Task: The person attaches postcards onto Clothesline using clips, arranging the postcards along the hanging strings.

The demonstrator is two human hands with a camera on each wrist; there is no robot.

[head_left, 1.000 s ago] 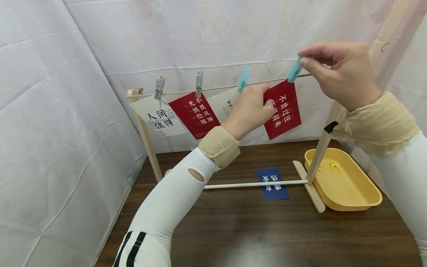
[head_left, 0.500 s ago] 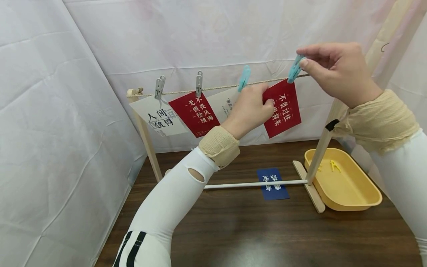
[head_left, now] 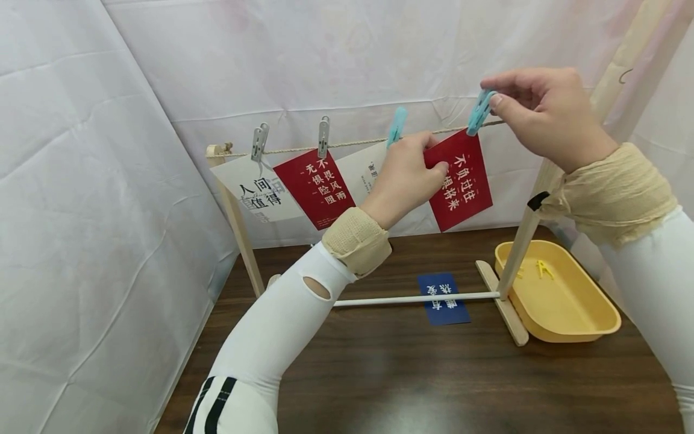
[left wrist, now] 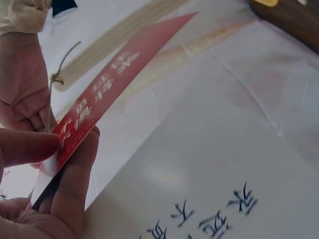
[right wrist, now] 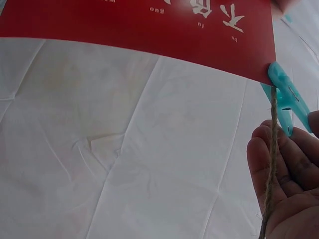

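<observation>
Between thumb and fingers, my left hand (head_left: 406, 175) pinches the left edge of a red card (head_left: 463, 178) with white characters. My right hand (head_left: 553, 117) holds a light blue clothespin (head_left: 479, 113) by its upper end. In the right wrist view the jaws of that clothespin (right wrist: 286, 99) sit at the card's corner, where the twine (right wrist: 271, 169) meets it. Left of my left hand, another blue clothespin (head_left: 397, 125) holds a white card (head_left: 360, 169), partly hidden behind the hand. Farther left, grey clothespins (head_left: 323, 135) hold a second red card (head_left: 317, 187) and a white card (head_left: 257, 190).
The twine runs along the top of a wooden frame (head_left: 238, 223) with a white crossbar (head_left: 379, 301). A blue card (head_left: 443, 307) lies on the dark table (head_left: 412, 374) beneath the crossbar. At the right, a yellow tray (head_left: 569, 301) contains small yellow clothespins (head_left: 544, 270).
The red card in my left hand has swung slightly, its lower edge now a little lower. My right hand has shifted slightly left, still holding the blue clothespin.
</observation>
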